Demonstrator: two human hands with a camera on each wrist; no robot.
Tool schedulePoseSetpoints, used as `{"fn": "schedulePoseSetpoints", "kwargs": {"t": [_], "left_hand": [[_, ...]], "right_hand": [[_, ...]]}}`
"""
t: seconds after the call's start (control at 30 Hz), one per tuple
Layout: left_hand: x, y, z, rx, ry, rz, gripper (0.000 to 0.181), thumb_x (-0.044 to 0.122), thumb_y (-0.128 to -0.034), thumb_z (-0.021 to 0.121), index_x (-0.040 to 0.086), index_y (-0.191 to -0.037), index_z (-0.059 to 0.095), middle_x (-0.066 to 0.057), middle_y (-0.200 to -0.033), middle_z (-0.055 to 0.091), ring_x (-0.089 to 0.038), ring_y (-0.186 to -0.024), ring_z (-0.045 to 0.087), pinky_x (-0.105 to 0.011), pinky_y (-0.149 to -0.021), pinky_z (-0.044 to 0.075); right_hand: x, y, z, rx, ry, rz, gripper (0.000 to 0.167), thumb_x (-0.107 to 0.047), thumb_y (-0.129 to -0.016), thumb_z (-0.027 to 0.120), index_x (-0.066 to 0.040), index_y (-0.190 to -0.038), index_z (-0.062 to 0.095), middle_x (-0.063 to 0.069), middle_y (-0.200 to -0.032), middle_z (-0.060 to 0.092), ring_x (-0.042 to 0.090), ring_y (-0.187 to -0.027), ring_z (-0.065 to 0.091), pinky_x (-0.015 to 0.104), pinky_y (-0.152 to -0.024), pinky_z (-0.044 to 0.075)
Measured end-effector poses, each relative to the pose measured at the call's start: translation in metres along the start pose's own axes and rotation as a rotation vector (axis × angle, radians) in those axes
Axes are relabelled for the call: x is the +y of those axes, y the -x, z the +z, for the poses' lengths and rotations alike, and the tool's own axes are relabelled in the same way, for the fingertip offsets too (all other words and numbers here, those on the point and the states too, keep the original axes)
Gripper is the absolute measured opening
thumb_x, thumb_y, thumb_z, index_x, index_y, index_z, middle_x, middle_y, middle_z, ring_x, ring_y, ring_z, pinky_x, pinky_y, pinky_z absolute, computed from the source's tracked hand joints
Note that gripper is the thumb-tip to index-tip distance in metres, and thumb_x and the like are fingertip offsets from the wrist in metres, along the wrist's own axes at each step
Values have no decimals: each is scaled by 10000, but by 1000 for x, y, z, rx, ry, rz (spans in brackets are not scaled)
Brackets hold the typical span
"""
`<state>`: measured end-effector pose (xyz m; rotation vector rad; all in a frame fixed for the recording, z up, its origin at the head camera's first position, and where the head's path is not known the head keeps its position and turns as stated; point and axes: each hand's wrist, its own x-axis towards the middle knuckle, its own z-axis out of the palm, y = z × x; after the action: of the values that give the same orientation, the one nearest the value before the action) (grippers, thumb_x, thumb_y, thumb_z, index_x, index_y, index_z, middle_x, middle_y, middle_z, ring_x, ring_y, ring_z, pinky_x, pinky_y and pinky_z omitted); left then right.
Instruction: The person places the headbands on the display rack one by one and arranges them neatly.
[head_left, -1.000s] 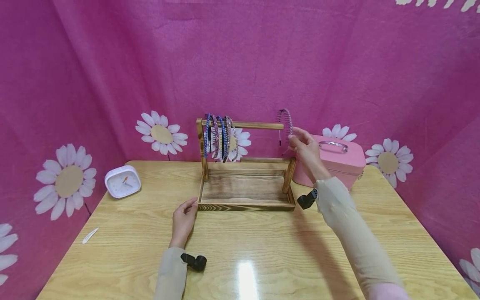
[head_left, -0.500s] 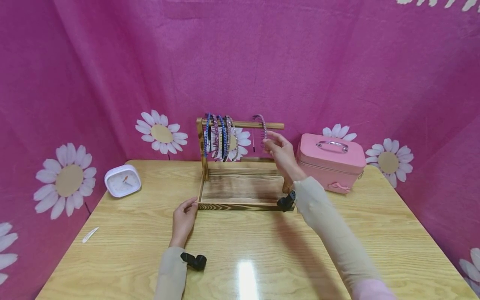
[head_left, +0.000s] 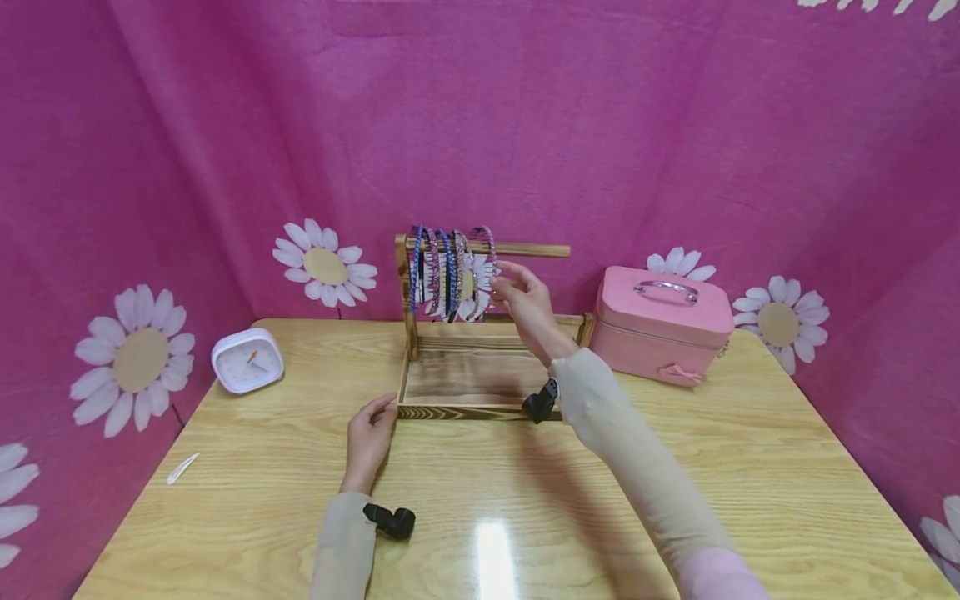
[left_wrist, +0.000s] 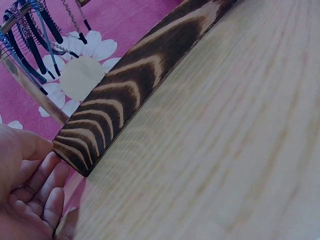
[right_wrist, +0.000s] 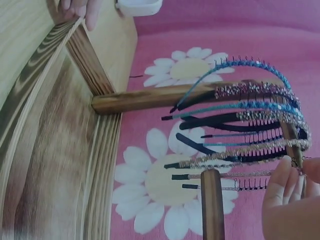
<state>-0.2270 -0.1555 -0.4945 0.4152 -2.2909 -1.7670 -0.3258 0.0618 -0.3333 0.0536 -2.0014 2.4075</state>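
A wooden headband stand (head_left: 491,412) has a tray base and a horizontal rod (head_left: 536,249). Several headbands (head_left: 442,271), blue, purple and glittery, hang close together at the rod's left end. My right hand (head_left: 528,304) pinches one side of a thin purplish toothed headband (head_left: 491,242), which straddles the rod just right of the others. In the right wrist view those fingers (right_wrist: 282,185) are at the right edge, beside the hanging bands. My left hand (head_left: 370,437) holds the tray's front left corner with its fingertips; the left wrist view shows the thumb (left_wrist: 37,145) against it.
A pink case (head_left: 660,325) with a metal handle stands right of the stand. On the left are a white clock (head_left: 247,361) and a small white hair clip (head_left: 182,468). A pink flowered cloth (head_left: 480,125) hangs behind the wooden table (head_left: 450,500).
My right hand has slid the purplish headband leftward, from beyond the rod's right end to near the other bands. My left hand has stayed at the tray's corner.
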Motion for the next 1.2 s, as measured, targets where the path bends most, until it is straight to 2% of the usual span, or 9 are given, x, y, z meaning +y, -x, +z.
{"fn": "schedulePoseSetpoints", "kwargs": {"t": [0.3,0.5,0.7,0.83,0.93,1.07,1.2], "left_hand": [[0,-1,0,0,-1,7,291,128,-978,552,3,-1214,666,-198,-1133,672,-72,-885,558,-206,-778,449],[2,1,2,2,3,6,290,128,-976,558,-4,-1210,667,-205,-1127,671,-63,-872,553,-208,-775,449],[2,0,4,1,5,1,290,123,-971,557,7,-1212,669,-196,-1125,675,-67,-875,559,-200,-774,446],[1,-1,3,1,8,6,291,116,-967,558,-1,-1208,670,-199,-1124,677,-35,-854,543,-196,-774,446],[1,-1,3,-4,9,10,289,114,-967,557,-9,-1204,669,-203,-1125,678,-22,-844,535,-181,-765,443],[0,-2,4,-10,2,6,290,116,-970,555,1,-1210,669,-194,-1123,676,-73,-879,560,-182,-764,441],[1,-3,5,-17,-5,-7,294,126,-976,549,18,-1223,666,-184,-1131,668,-154,-940,578,-196,-775,441]], "right_hand": [[5,2,10,-28,-28,10,440,15,-955,541,-28,-1390,494,-52,-889,596,58,-755,578,276,-874,532],[6,6,9,-40,-47,32,433,19,-963,533,6,-1393,483,-38,-918,594,43,-781,603,285,-946,525],[8,10,-3,-37,-86,43,434,18,-967,528,35,-1395,463,-8,-969,567,43,-789,596,358,-1060,456],[13,14,-12,-42,-74,46,414,18,-974,514,65,-1380,451,-5,-1020,570,23,-803,609,270,-975,507],[19,20,-19,-37,-62,55,389,12,-975,515,69,-1356,464,-16,-1038,574,13,-833,606,267,-976,503],[24,33,-30,-34,-33,81,384,-20,-982,525,40,-1358,479,-38,-1019,572,29,-869,588,285,-1009,483],[29,45,-41,-27,-16,89,386,-44,-988,527,39,-1362,481,-48,-998,571,37,-858,597,238,-942,507]]}}
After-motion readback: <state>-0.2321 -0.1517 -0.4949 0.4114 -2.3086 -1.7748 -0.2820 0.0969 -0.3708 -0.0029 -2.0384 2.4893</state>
